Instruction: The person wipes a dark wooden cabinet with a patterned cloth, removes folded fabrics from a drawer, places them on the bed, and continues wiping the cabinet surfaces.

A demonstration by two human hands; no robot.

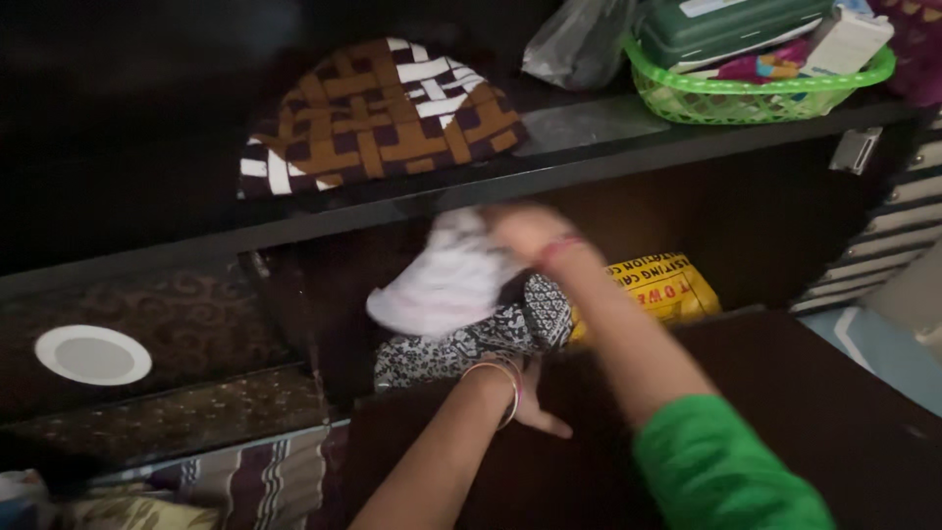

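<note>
right hand point(520, 231): arm in green sleeve stretched forward into the dark cabinet, fingers closed on a blurred white cloth point(446, 285) | left hand point(530, 397): arm reaching in lower, grip hidden, cannot tell | cloth above black-and-white patterned fabric point(471, 339), beside yellow bag point(662, 285)

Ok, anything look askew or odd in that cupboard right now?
Only mildly. The brown checked cloth hangs over the shelf edge. Below, the right hand grips a blurred white garment over a loosely piled black-and-white patterned cloth, not folded flat. No spills or damage visible.
</note>
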